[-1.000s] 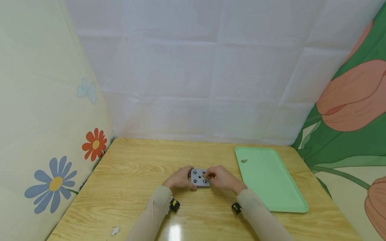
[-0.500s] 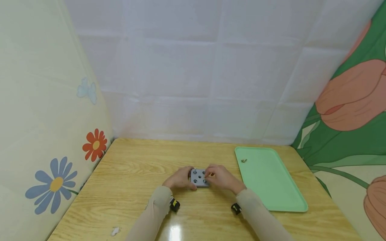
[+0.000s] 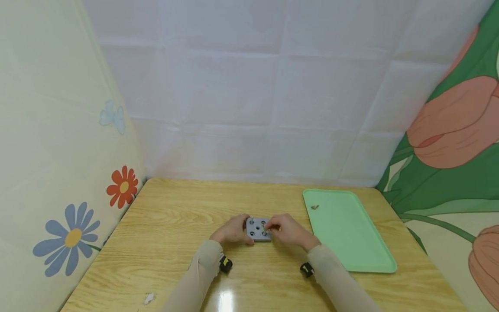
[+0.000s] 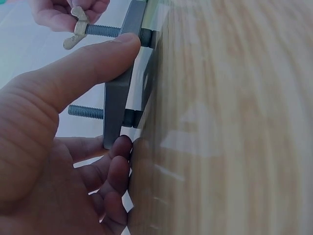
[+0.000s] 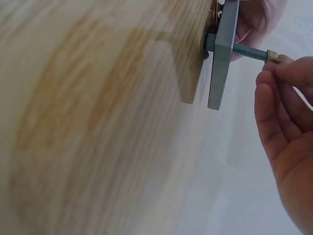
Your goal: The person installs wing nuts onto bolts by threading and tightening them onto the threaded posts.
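Near the middle of the table lies a small grey plate (image 3: 257, 234) with several round holes. My left hand (image 3: 233, 229) grips it by its left side, thumb along one edge and fingers beneath. Threaded bolts stand up through the plate, their black heads on the table side; one bare bolt (image 4: 86, 111) shows in the left wrist view. At the tip of another bolt (image 5: 249, 51) sits a brass-coloured wing nut (image 4: 78, 28). My right hand (image 3: 290, 232) pinches that wing nut between thumb and fingers, partly hiding it in the right wrist view.
A light green tray (image 3: 347, 242) lies to the right, with a small brass-coloured piece (image 3: 315, 207) near its far left corner. A small white scrap (image 3: 149, 298) is at the table's front left. Cloth-covered walls (image 3: 249, 108) rise behind and beside the table.
My right fingers have shifted around the wing nut, rolling inward half a second ago and back now. The left hand and the plate have stayed in place.
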Motion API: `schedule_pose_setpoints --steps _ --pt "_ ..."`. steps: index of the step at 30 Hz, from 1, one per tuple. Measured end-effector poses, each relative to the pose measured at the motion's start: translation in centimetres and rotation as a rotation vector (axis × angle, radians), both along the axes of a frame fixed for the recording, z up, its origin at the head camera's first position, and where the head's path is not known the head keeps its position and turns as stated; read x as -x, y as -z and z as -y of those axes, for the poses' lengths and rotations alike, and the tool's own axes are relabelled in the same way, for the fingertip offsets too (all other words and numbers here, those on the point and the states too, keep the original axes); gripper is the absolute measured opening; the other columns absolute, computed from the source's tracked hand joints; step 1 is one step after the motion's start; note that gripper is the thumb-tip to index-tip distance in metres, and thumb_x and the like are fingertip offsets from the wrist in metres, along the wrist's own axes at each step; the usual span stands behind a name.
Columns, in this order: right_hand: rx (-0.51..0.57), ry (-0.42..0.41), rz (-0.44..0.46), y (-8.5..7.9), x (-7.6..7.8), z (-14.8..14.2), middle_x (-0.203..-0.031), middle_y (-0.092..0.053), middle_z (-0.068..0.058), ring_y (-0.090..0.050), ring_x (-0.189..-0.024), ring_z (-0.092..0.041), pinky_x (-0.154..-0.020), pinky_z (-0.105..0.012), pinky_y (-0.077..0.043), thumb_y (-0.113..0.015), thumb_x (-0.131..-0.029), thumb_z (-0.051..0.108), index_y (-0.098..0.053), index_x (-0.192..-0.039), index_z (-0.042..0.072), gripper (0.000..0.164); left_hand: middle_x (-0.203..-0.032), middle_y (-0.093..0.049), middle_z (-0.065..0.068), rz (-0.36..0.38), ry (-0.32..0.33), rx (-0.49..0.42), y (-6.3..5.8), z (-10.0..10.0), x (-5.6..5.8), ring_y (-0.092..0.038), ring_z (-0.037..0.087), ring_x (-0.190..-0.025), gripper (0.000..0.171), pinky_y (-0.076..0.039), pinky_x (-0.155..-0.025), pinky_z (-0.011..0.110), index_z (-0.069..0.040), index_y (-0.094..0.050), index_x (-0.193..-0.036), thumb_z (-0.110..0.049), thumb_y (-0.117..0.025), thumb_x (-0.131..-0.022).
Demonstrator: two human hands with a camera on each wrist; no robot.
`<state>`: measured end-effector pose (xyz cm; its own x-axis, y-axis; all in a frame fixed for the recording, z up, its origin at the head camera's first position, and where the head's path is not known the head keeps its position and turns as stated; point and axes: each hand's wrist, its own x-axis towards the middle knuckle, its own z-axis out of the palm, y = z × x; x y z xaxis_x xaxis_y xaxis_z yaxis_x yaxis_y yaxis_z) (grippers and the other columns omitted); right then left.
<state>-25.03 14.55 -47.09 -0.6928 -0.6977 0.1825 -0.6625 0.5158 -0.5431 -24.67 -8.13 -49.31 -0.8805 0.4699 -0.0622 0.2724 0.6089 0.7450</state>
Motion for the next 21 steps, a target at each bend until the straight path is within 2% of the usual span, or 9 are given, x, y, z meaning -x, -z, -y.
schedule_pose_setpoints --steps 3,7,10,13,17,21 --pt "0.001 0.005 -0.02 0.03 0.02 0.05 -0.094 -0.058 0.004 -0.053 -0.083 -0.008 -0.069 -0.025 -0.045 -0.059 -0.081 0.009 -0.067 -0.089 0.014 0.013 -0.089 -0.052 -0.005 0.002 -0.004 0.012 0.1 0.01 0.11 -0.049 0.011 -0.078 0.063 -0.04 -0.071 0.028 -0.01 -0.048 -0.111 -0.026 -0.08 -0.059" --pt "-0.015 0.021 -0.047 0.05 0.01 0.22 -0.106 -0.054 0.0 -0.051 -0.093 -0.012 -0.076 -0.03 -0.044 -0.061 -0.081 0.015 -0.067 -0.085 0.016 0.007 -0.089 -0.052 -0.005 -0.003 -0.002 0.033 0.23 -0.04 0.14 -0.049 0.011 -0.078 0.065 -0.04 -0.071 0.028 -0.01 -0.048 -0.111 -0.03 -0.08 -0.058" --pt "-0.017 0.023 -0.056 0.09 0.01 0.27 -0.099 -0.056 0.004 -0.052 -0.091 -0.011 -0.076 -0.03 -0.043 -0.062 -0.081 0.015 -0.066 -0.084 0.016 0.006 -0.089 -0.051 -0.005 -0.012 0.003 0.038 0.38 -0.08 0.15 -0.049 0.011 -0.078 0.066 -0.04 -0.071 0.028 -0.009 -0.048 -0.112 -0.03 -0.08 -0.058" --pt "-0.002 0.021 -0.06 0.17 0.05 0.25 -0.088 -0.055 0.01 -0.052 -0.082 -0.007 -0.07 -0.026 -0.044 -0.063 -0.08 0.014 -0.066 -0.084 0.016 0.005 -0.088 -0.051 -0.006 -0.025 0.006 0.042 0.48 -0.1 0.22 -0.049 0.011 -0.077 0.067 -0.04 -0.07 0.027 -0.009 -0.048 -0.113 -0.03 -0.08 -0.058" --pt "0.021 0.024 -0.031 0.14 -0.03 0.31 -0.083 -0.055 0.009 -0.052 -0.077 -0.006 -0.067 -0.023 -0.044 -0.063 -0.079 0.01 -0.066 -0.084 0.014 0.007 -0.088 -0.051 -0.006 -0.041 0.012 0.044 0.55 -0.08 0.39 -0.049 0.01 -0.077 0.066 -0.04 -0.07 0.027 -0.009 -0.048 -0.112 -0.031 -0.08 -0.058" --pt "0.021 0.033 0.027 0.09 -0.16 0.31 -0.083 -0.057 0.007 -0.053 -0.077 -0.007 -0.068 -0.023 -0.044 -0.057 -0.078 0.001 -0.065 -0.087 0.014 0.017 -0.088 -0.052 -0.006 -0.037 0.013 0.034 0.53 -0.02 0.41 -0.049 0.01 -0.077 0.065 -0.04 -0.07 0.027 -0.01 -0.048 -0.111 -0.03 -0.08 -0.058"
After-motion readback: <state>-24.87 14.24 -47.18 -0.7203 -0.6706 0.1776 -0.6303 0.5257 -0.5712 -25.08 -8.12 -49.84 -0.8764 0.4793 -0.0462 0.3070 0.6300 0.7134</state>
